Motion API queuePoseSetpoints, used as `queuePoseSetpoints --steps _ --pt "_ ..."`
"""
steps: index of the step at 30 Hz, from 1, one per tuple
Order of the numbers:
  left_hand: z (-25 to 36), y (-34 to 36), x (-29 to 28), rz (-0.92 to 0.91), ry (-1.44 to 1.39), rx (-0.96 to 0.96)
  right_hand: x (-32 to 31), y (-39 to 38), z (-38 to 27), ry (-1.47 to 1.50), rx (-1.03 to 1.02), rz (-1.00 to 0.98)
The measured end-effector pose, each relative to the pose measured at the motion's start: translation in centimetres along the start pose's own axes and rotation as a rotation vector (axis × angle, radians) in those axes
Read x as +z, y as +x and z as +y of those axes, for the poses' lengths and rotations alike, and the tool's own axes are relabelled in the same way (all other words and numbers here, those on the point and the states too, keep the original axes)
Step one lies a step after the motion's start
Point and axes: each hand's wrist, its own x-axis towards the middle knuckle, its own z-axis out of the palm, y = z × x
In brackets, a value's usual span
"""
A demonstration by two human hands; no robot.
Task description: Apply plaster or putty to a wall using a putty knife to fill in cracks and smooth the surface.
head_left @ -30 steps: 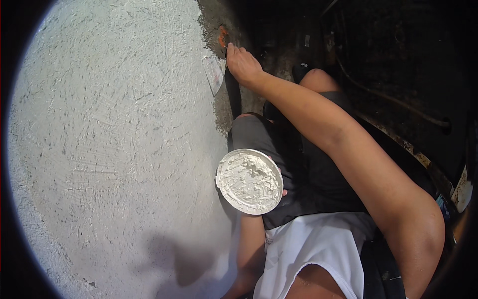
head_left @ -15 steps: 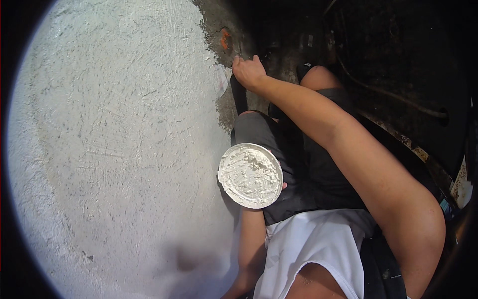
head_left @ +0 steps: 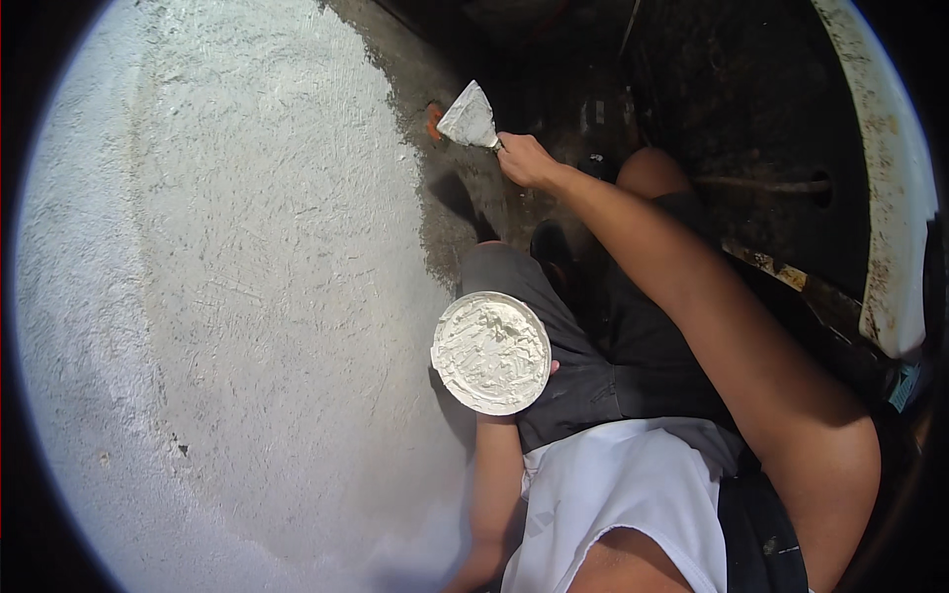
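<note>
My right hand is shut on the handle of a putty knife; its blade, coated in white paste, is over the bare concrete beside a small orange patch. My left hand supports a round white lid from beneath, mostly hidden by it, with fingertips showing at the right rim. Thick white paste covers the lid's inside. To the left, a large rough surface is coated white, with a ragged edge against grey concrete.
My knees and dark shorts lie between my arms, close to the white surface. A dark, dirty space fills the upper right, with a thin pipe, a curved stained white rim and a rusty strip.
My right hand has moved rightward, lifting the blade off the edge of the white coat and turning it upward. The view has shifted, revealing the curved rim at right. The lid stayed nearly still.
</note>
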Motion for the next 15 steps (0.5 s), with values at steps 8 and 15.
queuePoseSetpoints --steps 8,15 --pt "-0.2 0.1 -0.1 0.209 0.295 0.099 -0.4 -1.1 -0.5 0.207 0.027 0.046" --pt "-0.8 0.0 0.3 0.227 0.405 0.204 -1.6 -3.1 -1.9 -0.003 -0.065 0.193"
